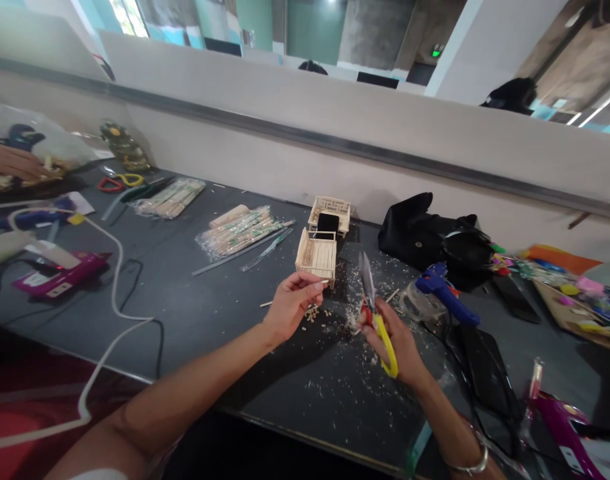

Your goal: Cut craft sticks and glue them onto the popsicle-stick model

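My left hand point(292, 303) pinches a short thin wooden stick between thumb and fingers, just in front of a small box built of sticks point(316, 255). My right hand point(395, 341) grips scissors point(373, 307) with yellow and red handles, blades pointing up and away. Wood shavings and cut bits point(352, 313) lie on the dark table point(209, 313) between both hands. A second stick-built frame point(329, 215) stands behind the box, with a dark object inside it.
Packs of sticks point(239, 230) lie left of the box. A blue glue gun point(445, 290), a tape roll and a black bag point(425, 230) sit at right. Craft bits crowd the far right. Another person's hand point(9, 163) rests at far left beside cables and a magenta pack point(59, 273).
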Demonstrator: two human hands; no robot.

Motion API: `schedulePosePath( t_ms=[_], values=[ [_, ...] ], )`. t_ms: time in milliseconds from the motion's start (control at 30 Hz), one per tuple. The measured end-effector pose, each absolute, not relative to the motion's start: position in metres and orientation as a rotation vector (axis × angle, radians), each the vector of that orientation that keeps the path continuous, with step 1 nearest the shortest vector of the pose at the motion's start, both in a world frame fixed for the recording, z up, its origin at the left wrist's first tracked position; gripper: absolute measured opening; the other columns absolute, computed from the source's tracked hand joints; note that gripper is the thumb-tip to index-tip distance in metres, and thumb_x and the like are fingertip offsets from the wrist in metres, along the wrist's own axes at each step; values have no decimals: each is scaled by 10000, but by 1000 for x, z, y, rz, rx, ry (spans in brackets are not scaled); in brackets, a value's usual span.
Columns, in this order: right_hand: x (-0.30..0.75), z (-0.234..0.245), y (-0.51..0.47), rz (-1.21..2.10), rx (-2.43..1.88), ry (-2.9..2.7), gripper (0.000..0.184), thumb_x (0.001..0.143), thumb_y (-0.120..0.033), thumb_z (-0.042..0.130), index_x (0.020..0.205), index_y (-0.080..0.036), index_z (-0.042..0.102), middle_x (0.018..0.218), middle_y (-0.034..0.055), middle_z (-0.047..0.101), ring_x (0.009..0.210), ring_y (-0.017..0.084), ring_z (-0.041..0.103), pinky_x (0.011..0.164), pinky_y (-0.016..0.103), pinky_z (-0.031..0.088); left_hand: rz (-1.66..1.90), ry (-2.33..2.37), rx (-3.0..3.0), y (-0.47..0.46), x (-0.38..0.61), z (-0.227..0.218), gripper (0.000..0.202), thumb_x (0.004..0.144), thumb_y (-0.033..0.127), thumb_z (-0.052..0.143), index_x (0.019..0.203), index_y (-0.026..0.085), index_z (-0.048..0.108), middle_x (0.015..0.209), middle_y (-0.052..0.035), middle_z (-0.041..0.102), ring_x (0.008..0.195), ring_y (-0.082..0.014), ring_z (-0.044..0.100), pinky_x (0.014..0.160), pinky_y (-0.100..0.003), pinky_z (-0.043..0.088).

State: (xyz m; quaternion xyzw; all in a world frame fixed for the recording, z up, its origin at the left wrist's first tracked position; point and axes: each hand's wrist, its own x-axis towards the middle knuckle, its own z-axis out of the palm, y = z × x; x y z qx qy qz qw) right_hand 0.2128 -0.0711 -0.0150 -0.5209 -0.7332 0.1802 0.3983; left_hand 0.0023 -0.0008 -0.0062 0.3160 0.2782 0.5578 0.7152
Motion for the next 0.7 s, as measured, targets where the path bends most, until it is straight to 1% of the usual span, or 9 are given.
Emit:
schedulePosePath(
  t_ms=[67,100,133,233,300,467,600,700],
  values=[
    [208,-17,-72,400,-1274,-1931,418,870,-211,501,1288,-228,492,1063,73,684,897,201,680,779,329,568,1198,608,668,-3,4,-6,293,516,241,903,677,146,679,673,-5,704,486,-63,562,484,-195,470],
    [205,-19,-73,376,-1266,-1952,423,868,-202,501,1290,-227,490,1091,82,674,919,200,673,795,329,564,1175,601,651,-4,4,-7,302,509,243,909,675,143,678,674,-6,704,484,-63,560,483,-195,467],
    [201,-20,-73,357,-1274,-1958,404,868,-204,512,1271,-224,499,1075,83,669,899,196,668,785,324,563,1150,594,637,-6,5,-7,310,505,247,915,674,141,678,672,-7,702,482,-62,556,485,-198,467],
    [192,-23,-76,324,-1339,-1925,296,854,-239,585,1147,-220,546,932,53,657,749,177,639,688,294,555,1087,569,617,-9,8,-10,337,498,271,927,682,135,679,663,-7,694,478,-63,549,496,-206,463],
    [189,-24,-78,309,-1366,-1914,253,843,-250,613,1089,-222,563,889,41,652,706,174,622,656,287,543,1056,554,617,-11,9,-11,352,501,290,931,689,134,677,650,1,684,477,-62,550,499,-202,455],
    [187,-21,-80,302,-1418,-1936,252,840,-253,615,1086,-222,567,866,30,668,705,175,633,662,283,537,1014,521,667,-17,12,-13,371,523,324,928,687,118,667,613,2,668,480,-73,567,502,-197,437],
    [187,-19,-82,335,-1448,-1960,266,832,-230,603,1095,-226,560,859,26,691,721,182,656,678,287,544,977,523,708,-22,14,-13,389,546,361,917,661,117,636,593,-5,671,506,-98,602,532,-208,450],
    [186,-20,-82,357,-1431,-1964,299,838,-226,588,1134,-218,547,924,48,718,768,191,682,708,296,555,959,534,725,-23,14,-13,407,552,379,910,655,121,613,607,-11,682,513,-106,618,539,-213,460]
  ],
)
